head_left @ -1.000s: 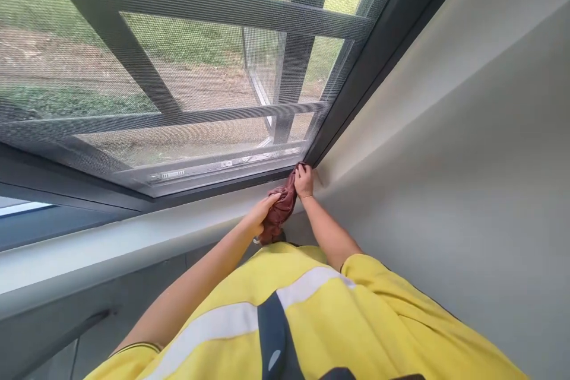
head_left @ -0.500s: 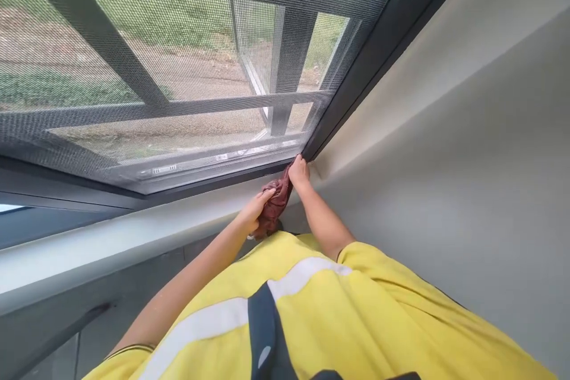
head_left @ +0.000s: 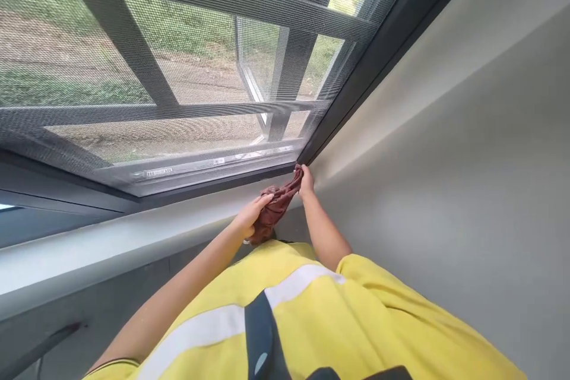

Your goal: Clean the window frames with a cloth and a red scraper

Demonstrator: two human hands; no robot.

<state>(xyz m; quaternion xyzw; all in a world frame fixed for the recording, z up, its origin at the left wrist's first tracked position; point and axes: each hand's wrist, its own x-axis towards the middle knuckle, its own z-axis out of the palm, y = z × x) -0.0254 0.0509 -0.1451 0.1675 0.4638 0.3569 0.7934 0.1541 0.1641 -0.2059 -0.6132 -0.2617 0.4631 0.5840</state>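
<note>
A crumpled reddish-brown cloth [head_left: 276, 205] lies stretched between both my hands at the window's lower right corner. My right hand [head_left: 306, 183] pinches its upper end and presses it into the corner where the dark window frame [head_left: 249, 178] meets the side wall. My left hand [head_left: 250, 215] grips the cloth's lower end over the white sill [head_left: 133, 237]. Both forearms reach up from my yellow shirt.
A mesh screen [head_left: 178, 59] with grey bars covers the window, with grass and bare ground outside. A pale wall [head_left: 445, 148] runs close along the right. Below the sill is a grey wall panel with a dark handle [head_left: 44, 341] at lower left.
My right hand has turned so the cloth's top end shows beside it at the corner. My left hand has dropped slightly, still holding the lower end. The view has shifted a little.
</note>
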